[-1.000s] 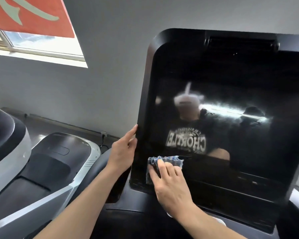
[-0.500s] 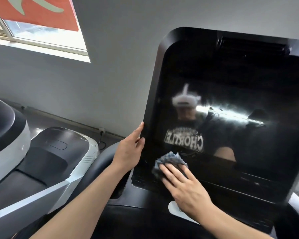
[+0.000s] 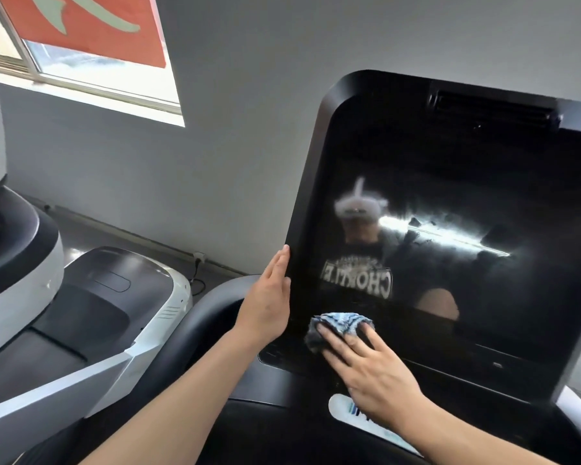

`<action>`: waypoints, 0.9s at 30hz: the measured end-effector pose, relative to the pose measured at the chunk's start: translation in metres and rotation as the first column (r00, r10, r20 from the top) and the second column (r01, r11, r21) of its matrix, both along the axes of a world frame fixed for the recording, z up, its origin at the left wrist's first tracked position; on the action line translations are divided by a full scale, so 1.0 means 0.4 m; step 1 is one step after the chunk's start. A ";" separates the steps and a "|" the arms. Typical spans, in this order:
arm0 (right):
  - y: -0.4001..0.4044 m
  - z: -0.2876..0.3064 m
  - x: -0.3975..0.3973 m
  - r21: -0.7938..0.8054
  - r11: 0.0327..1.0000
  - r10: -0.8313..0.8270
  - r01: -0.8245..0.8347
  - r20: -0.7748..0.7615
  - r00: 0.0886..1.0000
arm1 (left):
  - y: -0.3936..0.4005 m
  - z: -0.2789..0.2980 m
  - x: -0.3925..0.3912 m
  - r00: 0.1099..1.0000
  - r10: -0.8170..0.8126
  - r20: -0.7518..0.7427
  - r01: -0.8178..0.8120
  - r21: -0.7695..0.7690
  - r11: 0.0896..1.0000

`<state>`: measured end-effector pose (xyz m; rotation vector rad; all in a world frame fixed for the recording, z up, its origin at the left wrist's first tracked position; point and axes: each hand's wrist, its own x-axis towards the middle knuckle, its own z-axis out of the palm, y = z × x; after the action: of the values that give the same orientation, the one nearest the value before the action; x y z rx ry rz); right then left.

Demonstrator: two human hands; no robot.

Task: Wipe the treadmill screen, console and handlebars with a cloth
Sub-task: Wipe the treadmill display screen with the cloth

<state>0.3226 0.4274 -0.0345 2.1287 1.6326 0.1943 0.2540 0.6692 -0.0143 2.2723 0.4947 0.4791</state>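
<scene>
Cloth (image 3: 341, 325), a crumpled blue-grey wad, lies pressed against the lower left part of the treadmill screen (image 3: 450, 182), just above the bottom edge of the glass. The right hand (image 3: 371, 369) covers it from below, fingers (image 3: 329, 333) spread and laid nearly flat, their tips on the cloth and holding it to the glass by pressure rather than by a closed grasp; the palm sits over the bottom bezel. The left hand (image 3: 269, 302) is open, fingers straight and together, and rests flat along the left edge of the screen frame, its fingertips pointing up the edge. Whether its thumb hooks round the back of the frame cannot be told. The screen is dark and glossy, showing a reflection of the person in a black printed shirt and a bright streak of light across the middle. A vent slot (image 3: 490, 110) runs along its top edge. Below the screen the black console (image 3: 282, 427) carries a white label (image 3: 346, 412), partly hidden under the right wrist. A curved black handlebar (image 3: 208, 313) passes behind the left wrist. To the left stands a neighbouring white and black machine (image 3: 114, 317), under a window (image 3: 91, 75) in the grey wall.
</scene>
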 end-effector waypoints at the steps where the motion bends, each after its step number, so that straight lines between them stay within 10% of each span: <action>1: 0.031 0.002 -0.010 0.036 0.999 -0.001 0.001 0.002 1.000 | -0.006 -0.003 0.000 1.000 -0.007 -0.010 0.007 0.013 1.000; 8: 0.012 -0.002 -0.020 0.021 0.998 -0.063 0.064 -0.075 0.995 | 0.020 -0.022 -0.025 0.987 -0.120 -0.105 0.150 0.350 0.925; 27: 0.088 -0.020 -0.070 0.127 0.989 -0.073 0.081 -0.061 0.995 | -0.021 0.003 -0.039 0.983 -0.137 -0.125 0.157 0.172 0.972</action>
<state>0.2947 0.4626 -0.0425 2.3099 1.6051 0.2231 0.2382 0.6607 -0.0132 2.5005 0.3456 0.3345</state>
